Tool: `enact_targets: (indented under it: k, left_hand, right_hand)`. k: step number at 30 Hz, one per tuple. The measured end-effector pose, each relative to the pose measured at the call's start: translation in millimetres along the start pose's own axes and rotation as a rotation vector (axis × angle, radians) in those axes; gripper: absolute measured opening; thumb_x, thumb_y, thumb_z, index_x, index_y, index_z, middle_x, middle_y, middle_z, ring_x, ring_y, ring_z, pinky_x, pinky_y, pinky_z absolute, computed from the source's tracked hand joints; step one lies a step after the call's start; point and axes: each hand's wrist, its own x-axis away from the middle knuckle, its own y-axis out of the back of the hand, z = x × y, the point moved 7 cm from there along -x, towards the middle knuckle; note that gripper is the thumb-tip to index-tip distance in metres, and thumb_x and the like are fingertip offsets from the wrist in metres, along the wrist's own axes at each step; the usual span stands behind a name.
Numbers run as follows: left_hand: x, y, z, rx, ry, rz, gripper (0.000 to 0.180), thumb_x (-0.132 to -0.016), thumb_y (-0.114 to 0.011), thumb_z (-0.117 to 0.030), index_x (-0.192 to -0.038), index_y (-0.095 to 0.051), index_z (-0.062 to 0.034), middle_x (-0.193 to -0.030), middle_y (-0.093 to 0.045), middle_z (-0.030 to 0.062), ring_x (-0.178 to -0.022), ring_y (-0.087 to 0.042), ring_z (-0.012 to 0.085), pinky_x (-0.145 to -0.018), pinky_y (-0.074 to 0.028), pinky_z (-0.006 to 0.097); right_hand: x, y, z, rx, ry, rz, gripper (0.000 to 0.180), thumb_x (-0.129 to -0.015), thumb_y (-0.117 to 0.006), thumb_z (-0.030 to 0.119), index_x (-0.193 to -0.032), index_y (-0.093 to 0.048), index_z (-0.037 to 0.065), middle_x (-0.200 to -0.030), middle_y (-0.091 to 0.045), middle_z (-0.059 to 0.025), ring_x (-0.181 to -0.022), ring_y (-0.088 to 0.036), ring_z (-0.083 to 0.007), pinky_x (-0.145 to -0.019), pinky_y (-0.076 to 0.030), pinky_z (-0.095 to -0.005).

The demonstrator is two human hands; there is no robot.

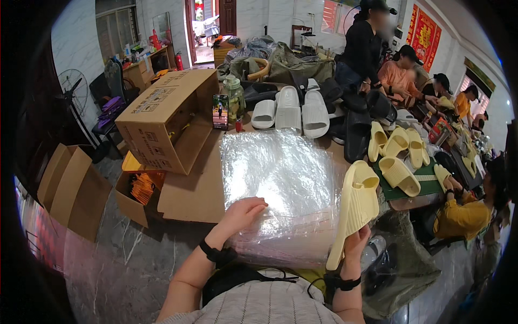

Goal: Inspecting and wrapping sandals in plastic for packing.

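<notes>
A stack of clear plastic bags (278,167) lies flat before me, shiny and wrinkled, with thin red lines along the near edge. My left hand (244,214) rests on the stack's near left part, its fingers closed together on the top plastic bag; the fingertips are partly hidden. At the stack's right edge, my right hand (355,243) grips a pale yellow slipper (357,202) by its heel end. The slipper is tilted up on its side, toe pointing away from me.
An open cardboard box (156,116) lies on its side at left, beside a propped phone (220,112) and a glass jar (233,94). White slippers (287,108), black slippers (356,127) and yellow slippers (396,141) lie beyond. Several people work at right; one yellow sleeve (461,218) is close.
</notes>
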Motion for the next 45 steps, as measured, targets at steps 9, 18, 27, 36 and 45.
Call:
enact_targets:
  k: [9, 18, 27, 36, 45]
  left_hand:
    - [7, -12, -8, -0.254, -0.114, 0.030, 0.056, -0.080, -0.080, -0.042, -0.121, -0.068, -0.0062, -0.136, -0.060, 0.0152, -0.129, -0.053, 0.0337, -0.106, -0.045, 0.042]
    - [11, -15, -16, -0.316, -0.176, 0.070, 0.065, -0.082, -0.075, -0.034, -0.137, -0.055, -0.0065, -0.141, -0.053, 0.0190, -0.130, -0.051, 0.0368, -0.109, -0.042, 0.043]
    - [4, -4, -13, -0.141, -0.115, -0.010, 0.041, -0.090, -0.068, -0.027, -0.126, -0.060, -0.0092, -0.135, -0.054, 0.0178, -0.121, -0.055, 0.0389, -0.103, -0.045, 0.044]
    - [12, -20, -46, -0.466, -0.296, 0.042, 0.053, -0.079, -0.078, -0.038, -0.121, -0.064, -0.0098, -0.126, -0.060, 0.0142, -0.117, -0.056, 0.0347, -0.099, -0.047, 0.044]
    - [15, -25, -45, -0.396, -0.422, -0.004, 0.033, -0.090, -0.064, -0.022, -0.120, -0.064, -0.0073, -0.114, -0.067, 0.0166, -0.103, -0.065, 0.0344, -0.087, -0.053, 0.044]
  right_hand:
    - [8, -21, 5, -0.063, 0.002, 0.020, 0.029, -0.098, -0.063, 0.010, -0.123, -0.061, -0.005, -0.116, -0.069, -0.0071, -0.101, -0.066, -0.0138, -0.089, -0.051, -0.0280]
    - [6, -18, -7, -0.008, -0.002, 0.038, 0.031, -0.098, -0.061, 0.006, -0.127, -0.058, -0.006, -0.120, -0.068, -0.0077, -0.106, -0.065, -0.0152, -0.092, -0.051, -0.0290]
    - [7, -21, 2, 0.025, -0.031, 0.051, 0.032, -0.098, -0.061, 0.006, -0.127, -0.058, -0.006, -0.122, -0.067, -0.0083, -0.108, -0.065, -0.0161, -0.094, -0.050, -0.0300]
    - [8, -20, -4, -0.016, -0.006, 0.007, 0.030, -0.098, -0.060, 0.005, -0.126, -0.058, -0.006, -0.119, -0.067, -0.0072, -0.106, -0.065, -0.0148, -0.092, -0.050, -0.0281]
    - [6, -28, 4, 0.026, 0.025, 0.044, 0.028, -0.098, -0.061, 0.008, -0.123, -0.061, -0.005, -0.115, -0.068, -0.0069, -0.100, -0.066, -0.0140, -0.087, -0.051, -0.0281]
